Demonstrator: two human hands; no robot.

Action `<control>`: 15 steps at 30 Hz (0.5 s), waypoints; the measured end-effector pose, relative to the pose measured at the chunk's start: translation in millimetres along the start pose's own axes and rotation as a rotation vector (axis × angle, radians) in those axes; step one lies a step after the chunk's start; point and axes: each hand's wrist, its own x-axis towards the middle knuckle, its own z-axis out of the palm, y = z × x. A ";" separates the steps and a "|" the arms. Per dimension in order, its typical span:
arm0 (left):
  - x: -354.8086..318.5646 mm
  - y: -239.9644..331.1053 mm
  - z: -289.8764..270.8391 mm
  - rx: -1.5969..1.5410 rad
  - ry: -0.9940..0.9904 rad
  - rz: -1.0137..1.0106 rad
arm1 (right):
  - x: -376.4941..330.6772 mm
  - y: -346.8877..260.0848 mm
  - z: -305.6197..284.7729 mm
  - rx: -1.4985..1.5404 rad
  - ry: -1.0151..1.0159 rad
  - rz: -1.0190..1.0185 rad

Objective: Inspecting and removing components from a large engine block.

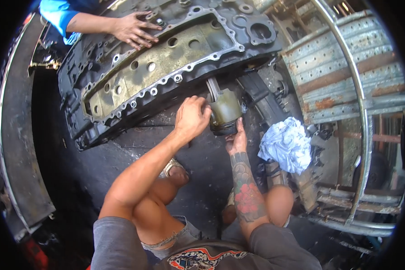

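Observation:
A piston [226, 107], greenish-brown with dark ring grooves at its lower end, is held crown toward me in front of the engine block. Its connecting rod [213, 87] points away toward the block. Supporting the piston from below and the right is my right hand [237, 139], its thumb along the side. My left hand [192, 118] is closed, fingertips curled against the piston's left edge; what they pinch, if anything, is hidden. Beyond lies the large dark engine block [72, 96], with a long rimmed opening and several holes inside.
Another person's hand [137, 30], blue-sleeved, rests on the block's far side. A crumpled light-blue cloth [285, 145] lies right of my right forearm. Farther right stand a metal tube frame [363, 112] and perforated, rusty metal planks [342, 58]. A dark bench-like slab [20, 135] borders the left.

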 end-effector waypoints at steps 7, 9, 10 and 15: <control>68.7 -70.7 74.3 -0.917 -0.310 -0.747 | -12.8 2.6 24.5 0.006 -0.082 -0.155; 77.9 -78.9 82.2 -1.057 -0.411 -0.728 | -19.4 -1.3 26.6 -0.009 -0.034 -0.172; 82.8 -70.3 87.7 -1.072 -0.505 -0.755 | -21.7 -3.4 17.5 -0.056 0.007 -0.196; 71.4 -39.0 106.7 -1.282 -0.502 -0.822 | -53.7 -2.6 -16.8 -0.101 0.072 -0.262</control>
